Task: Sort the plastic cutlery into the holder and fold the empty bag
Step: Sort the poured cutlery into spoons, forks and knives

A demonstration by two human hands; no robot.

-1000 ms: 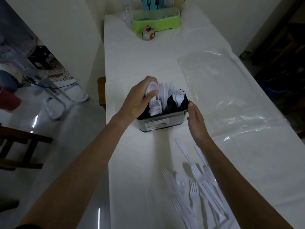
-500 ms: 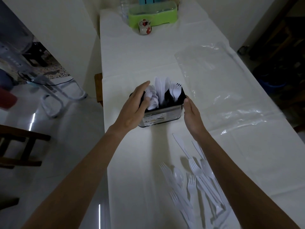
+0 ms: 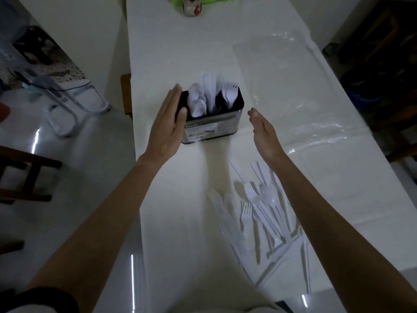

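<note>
You are looking at a holder with a shiny metal shell and a matt black rim, and at cutlery of smooth white plastic. The bag is clear, glossy film, creased; the tabletop looks smooth, matt white.

Dim, greyish light, with the right corners falling almost black. Glare streaks the plastic bag and the glossy floor. The holder casts a soft shadow toward the viewer across the counter. Wide-angle bending curves the edges; the loose cutlery looks slightly smeared.
</note>
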